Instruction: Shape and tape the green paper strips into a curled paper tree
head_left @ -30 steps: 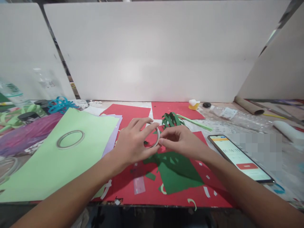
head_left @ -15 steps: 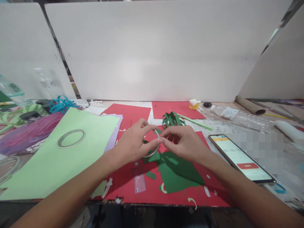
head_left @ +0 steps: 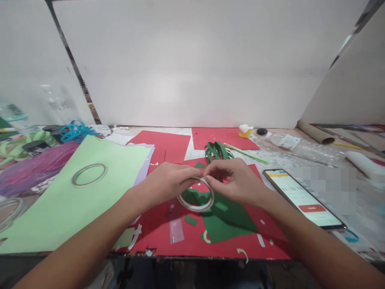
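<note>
A thin white roll of tape (head_left: 197, 208) hangs upright over the red sheet, its top edge between my two hands. My left hand (head_left: 168, 181) is closed on the roll's upper left side. Fingertips of my right hand (head_left: 230, 180) pinch at the top right of the roll, close against the left fingers; any loose tape end there is too small to make out. Below the roll lie a dark green paper sheet (head_left: 228, 222) and small green scraps on the red paper (head_left: 156, 241). Just behind the hands sits a bunch of curled dark green paper strips (head_left: 218, 151).
A second tape roll (head_left: 89, 175) rests on light green paper (head_left: 60, 216) at left. To the right lies a phone (head_left: 303, 200) showing a timer. A clear ruler piece (head_left: 175, 228) is near the front edge. Farther back are a yellow cup (head_left: 245, 131) and a cardboard tube (head_left: 315, 132).
The tape roll has turned and swung down to the right, so its ring now hangs below my fingers. My left hand has shifted its grip, with its fingers lower and flatter over the roll's top.
</note>
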`<action>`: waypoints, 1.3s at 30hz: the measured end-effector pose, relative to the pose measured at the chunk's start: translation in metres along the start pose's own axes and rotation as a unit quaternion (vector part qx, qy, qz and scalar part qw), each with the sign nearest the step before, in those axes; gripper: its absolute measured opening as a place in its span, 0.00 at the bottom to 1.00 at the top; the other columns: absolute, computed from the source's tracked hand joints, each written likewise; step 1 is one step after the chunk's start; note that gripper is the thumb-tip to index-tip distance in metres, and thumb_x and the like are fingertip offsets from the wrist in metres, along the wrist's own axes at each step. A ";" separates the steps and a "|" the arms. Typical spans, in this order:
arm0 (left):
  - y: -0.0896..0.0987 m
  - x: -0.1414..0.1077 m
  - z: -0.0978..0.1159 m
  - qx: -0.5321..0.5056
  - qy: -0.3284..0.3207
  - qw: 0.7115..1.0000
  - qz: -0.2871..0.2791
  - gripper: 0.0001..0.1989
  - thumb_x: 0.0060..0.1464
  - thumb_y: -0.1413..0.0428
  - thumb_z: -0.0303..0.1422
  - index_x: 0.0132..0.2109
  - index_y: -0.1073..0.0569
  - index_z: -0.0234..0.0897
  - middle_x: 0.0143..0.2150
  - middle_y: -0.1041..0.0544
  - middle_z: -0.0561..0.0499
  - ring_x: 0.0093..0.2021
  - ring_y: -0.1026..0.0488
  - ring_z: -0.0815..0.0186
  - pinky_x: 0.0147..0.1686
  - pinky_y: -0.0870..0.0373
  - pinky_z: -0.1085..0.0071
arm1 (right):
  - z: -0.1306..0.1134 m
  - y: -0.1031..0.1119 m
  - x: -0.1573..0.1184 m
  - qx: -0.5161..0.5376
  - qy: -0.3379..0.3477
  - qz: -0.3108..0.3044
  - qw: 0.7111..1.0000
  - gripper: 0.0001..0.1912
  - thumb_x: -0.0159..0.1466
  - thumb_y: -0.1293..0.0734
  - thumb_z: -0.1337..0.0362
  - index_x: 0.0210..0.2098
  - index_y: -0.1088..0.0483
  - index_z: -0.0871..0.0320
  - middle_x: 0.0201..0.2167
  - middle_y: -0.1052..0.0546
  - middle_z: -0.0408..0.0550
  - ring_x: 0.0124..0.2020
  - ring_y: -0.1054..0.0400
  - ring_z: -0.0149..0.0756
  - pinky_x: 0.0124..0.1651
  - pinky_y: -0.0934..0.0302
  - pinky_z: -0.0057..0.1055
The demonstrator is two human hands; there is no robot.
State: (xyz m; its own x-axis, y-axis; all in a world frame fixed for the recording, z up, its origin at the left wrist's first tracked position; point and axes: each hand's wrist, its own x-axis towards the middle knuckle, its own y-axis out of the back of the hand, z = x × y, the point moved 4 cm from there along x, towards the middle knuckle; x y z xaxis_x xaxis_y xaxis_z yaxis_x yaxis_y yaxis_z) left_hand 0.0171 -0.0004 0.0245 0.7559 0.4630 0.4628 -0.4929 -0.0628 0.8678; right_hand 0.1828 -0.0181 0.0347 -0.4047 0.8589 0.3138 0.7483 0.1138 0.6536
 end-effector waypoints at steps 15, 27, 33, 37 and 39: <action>0.015 0.004 0.002 -0.181 0.086 0.980 -0.001 0.06 0.58 0.43 0.32 0.37 0.22 0.36 0.32 0.20 0.53 0.30 0.27 0.72 0.31 0.33 0.77 | -0.003 0.022 -0.001 0.037 0.019 0.062 0.997 0.07 0.62 0.34 0.63 0.35 0.25 0.58 0.29 0.22 0.46 0.28 0.30 0.30 0.30 0.36 0.27; 0.012 0.003 0.004 -0.164 0.050 0.985 -0.028 0.07 0.59 0.44 0.32 0.38 0.21 0.38 0.30 0.20 0.53 0.28 0.26 0.72 0.28 0.34 0.77 | 0.001 0.008 0.002 0.047 -0.027 -0.101 0.993 0.09 0.61 0.33 0.59 0.33 0.23 0.56 0.27 0.21 0.45 0.27 0.29 0.32 0.30 0.37 0.28; 0.010 0.003 0.007 -0.127 0.037 0.991 -0.034 0.08 0.59 0.45 0.33 0.38 0.21 0.37 0.29 0.20 0.52 0.26 0.28 0.71 0.26 0.36 0.76 | -0.006 0.004 -0.001 -0.020 0.020 -0.081 0.996 0.06 0.60 0.35 0.66 0.28 0.25 0.57 0.22 0.24 0.42 0.24 0.34 0.29 0.29 0.40 0.27; 0.006 0.001 0.011 -0.106 0.022 0.993 -0.034 0.06 0.59 0.45 0.31 0.37 0.22 0.37 0.29 0.21 0.52 0.26 0.28 0.71 0.28 0.37 0.75 | -0.002 -0.003 -0.002 -0.034 0.022 -0.084 0.996 0.06 0.58 0.35 0.67 0.25 0.30 0.57 0.19 0.28 0.40 0.22 0.37 0.27 0.27 0.43 0.26; 0.004 0.000 0.013 -0.095 0.017 0.995 -0.032 0.06 0.58 0.45 0.29 0.37 0.22 0.37 0.30 0.21 0.52 0.27 0.28 0.71 0.28 0.37 0.75 | 0.001 -0.006 -0.001 -0.026 0.011 -0.088 0.996 0.05 0.56 0.36 0.69 0.23 0.32 0.57 0.19 0.30 0.39 0.22 0.38 0.27 0.27 0.43 0.26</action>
State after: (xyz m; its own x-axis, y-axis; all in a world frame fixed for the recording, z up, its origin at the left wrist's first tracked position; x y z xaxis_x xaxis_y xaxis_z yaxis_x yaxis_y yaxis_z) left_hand 0.0207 -0.0125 0.0304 0.7749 0.4905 0.3985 -0.5189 0.1338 0.8443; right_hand 0.1789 -0.0193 0.0296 -0.5379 0.8174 0.2060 0.6370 0.2341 0.7344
